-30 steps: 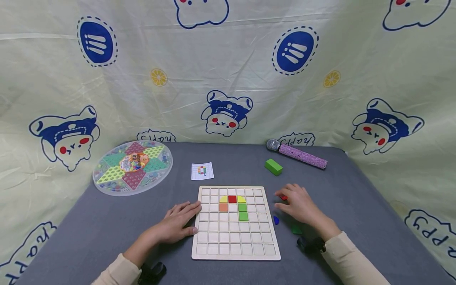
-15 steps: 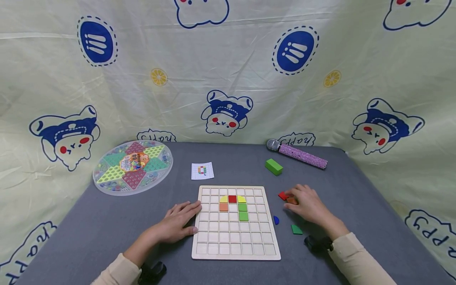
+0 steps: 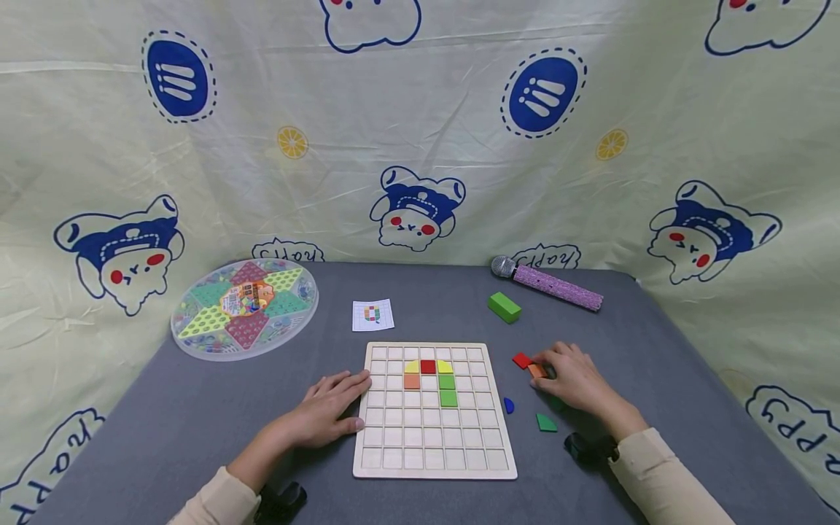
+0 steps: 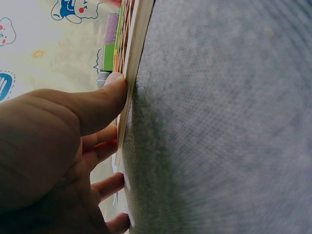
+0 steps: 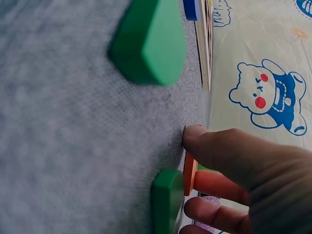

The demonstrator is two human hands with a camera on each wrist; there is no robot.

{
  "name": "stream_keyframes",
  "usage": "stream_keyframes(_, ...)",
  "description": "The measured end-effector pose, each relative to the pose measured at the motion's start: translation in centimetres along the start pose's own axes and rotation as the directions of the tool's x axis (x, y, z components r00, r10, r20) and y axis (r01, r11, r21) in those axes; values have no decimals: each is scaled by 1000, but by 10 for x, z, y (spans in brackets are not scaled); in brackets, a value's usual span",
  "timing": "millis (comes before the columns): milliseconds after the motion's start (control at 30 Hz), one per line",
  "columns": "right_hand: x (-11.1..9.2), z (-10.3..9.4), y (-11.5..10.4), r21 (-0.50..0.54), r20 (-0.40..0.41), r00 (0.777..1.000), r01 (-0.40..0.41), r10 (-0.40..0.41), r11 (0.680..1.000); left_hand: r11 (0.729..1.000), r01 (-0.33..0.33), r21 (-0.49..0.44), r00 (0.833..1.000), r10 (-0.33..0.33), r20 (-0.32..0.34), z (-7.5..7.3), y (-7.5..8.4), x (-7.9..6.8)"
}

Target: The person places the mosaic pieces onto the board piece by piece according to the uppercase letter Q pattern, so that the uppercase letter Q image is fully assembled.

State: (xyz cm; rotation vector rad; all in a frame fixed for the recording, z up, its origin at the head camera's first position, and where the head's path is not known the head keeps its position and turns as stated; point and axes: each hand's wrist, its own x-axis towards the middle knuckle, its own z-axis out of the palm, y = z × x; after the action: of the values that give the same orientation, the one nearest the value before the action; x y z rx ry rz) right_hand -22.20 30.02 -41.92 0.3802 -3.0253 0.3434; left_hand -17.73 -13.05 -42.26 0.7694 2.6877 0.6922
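Observation:
A square wooden grid board (image 3: 433,467) lies flat; yellow, red, orange and green pieces (image 3: 428,367) sit in its upper cells. My left hand (image 3: 328,412) rests at its left edge, fingers extended, thumb (image 4: 114,90) against the side. To the right of the board, my right hand (image 3: 577,375) pinches an orange square block (image 3: 536,371) between thumb and index finger, low at the table. A red block (image 3: 521,360) lies just beyond its fingertips. In the right wrist view, a green block (image 5: 167,200) lies close beside the orange one, mostly hidden by the hand in the head view.
A blue half-round piece (image 3: 509,405) and a green quarter-round piece (image 3: 546,423) lie right of the board. Behind are a pattern card (image 3: 372,315), a green box-shaped block (image 3: 504,308), a glittery microphone (image 3: 558,288) and a round star-patterned game board (image 3: 245,310).
My right hand has drawn back to the right, uncovering the red block, the orange block and the green quarter-round piece. The left hand and board stay put.

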Motion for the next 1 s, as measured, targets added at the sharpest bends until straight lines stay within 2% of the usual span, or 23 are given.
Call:
stream_keyframes(333, -2, 1, 5, -9, 26, 1000, -11, 11, 1000, 1000, 2, 1, 1000, -2, -3, 0, 0, 0)
stream_keyframes(700, -6, 1, 9, 9, 23, 1000, -16, 16, 1000, 1000, 18, 0, 1000, -18, -1, 1, 0, 0)
stream_keyframes(1000, -9, 1, 9, 6, 9, 1000, -14, 14, 1000, 1000, 6, 3, 1000, -6, -1, 1, 0, 0)
